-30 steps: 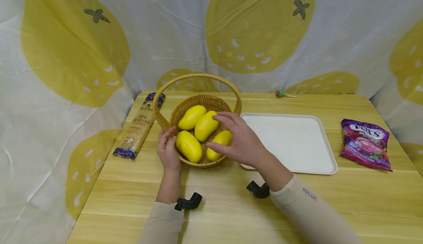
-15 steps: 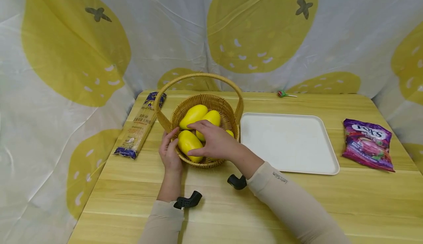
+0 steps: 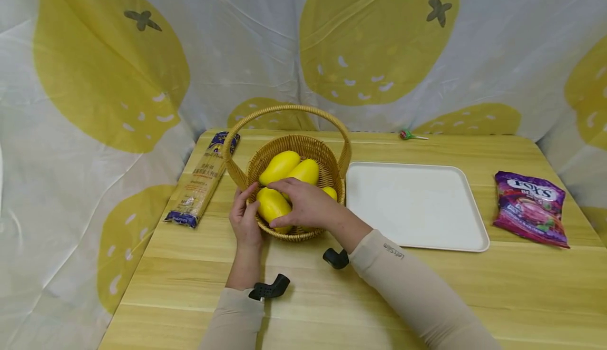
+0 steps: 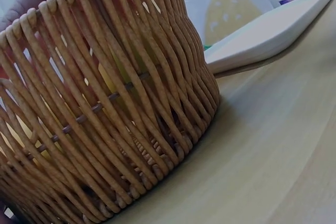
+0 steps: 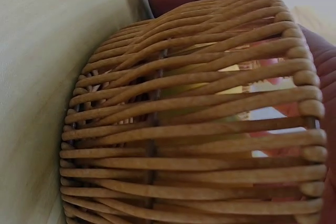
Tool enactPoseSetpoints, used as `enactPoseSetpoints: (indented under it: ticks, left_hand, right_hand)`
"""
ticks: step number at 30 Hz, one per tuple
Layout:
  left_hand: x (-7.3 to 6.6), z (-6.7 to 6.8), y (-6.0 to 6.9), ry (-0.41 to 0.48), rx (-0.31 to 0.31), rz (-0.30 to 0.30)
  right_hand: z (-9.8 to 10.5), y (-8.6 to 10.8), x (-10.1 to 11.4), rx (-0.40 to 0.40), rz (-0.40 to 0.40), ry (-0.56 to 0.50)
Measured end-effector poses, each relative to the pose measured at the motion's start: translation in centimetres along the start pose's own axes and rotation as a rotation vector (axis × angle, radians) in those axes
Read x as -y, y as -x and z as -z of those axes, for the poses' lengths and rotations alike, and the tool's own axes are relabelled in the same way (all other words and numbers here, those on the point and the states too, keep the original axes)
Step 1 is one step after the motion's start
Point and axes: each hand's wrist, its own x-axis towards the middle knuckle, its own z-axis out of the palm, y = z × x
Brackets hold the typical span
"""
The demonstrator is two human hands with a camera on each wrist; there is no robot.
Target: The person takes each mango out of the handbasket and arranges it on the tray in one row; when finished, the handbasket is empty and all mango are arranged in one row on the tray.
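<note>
Gripping the near-left yellow mango (image 3: pixel 270 203) between thumb and fingers: right hand (image 3: pixel 310 204); left hand (image 3: pixel 246 219) holding the left side of the handled wicker basket (image 3: pixel 295 141), in which this mango and three other mangoes (image 3: pixel 281 165) lie. On the wooden bench (image 3: pixel 327 308): right of the basket, a white tray (image 3: pixel 417 206), then a purple bag (image 3: pixel 531 208); at the far edge, a lollipop (image 3: pixel 405 135); left of the basket, a spaghetti packet (image 3: pixel 201 181).
</note>
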Motion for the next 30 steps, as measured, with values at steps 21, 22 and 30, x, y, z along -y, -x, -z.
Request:
enactPoseSetpoints:
  ticks: [21,22,30]
  left_hand:
    - [0.8,1.3,-0.3,-0.179,0.139,-0.184]
    - [0.8,1.3,-0.3,-0.174,0.146,-0.182]
    - [0.7,1.8,-0.3,-0.151,0.208,-0.193]
  right_hand:
    - [-0.9,-0.9,-0.2,0.008,-0.009,0.062]
    - [-0.9,-0.9,-0.2,0.007,-0.010,0.067]
    - [-1.1,-1.2,-0.3,0.018,-0.013,0.080]
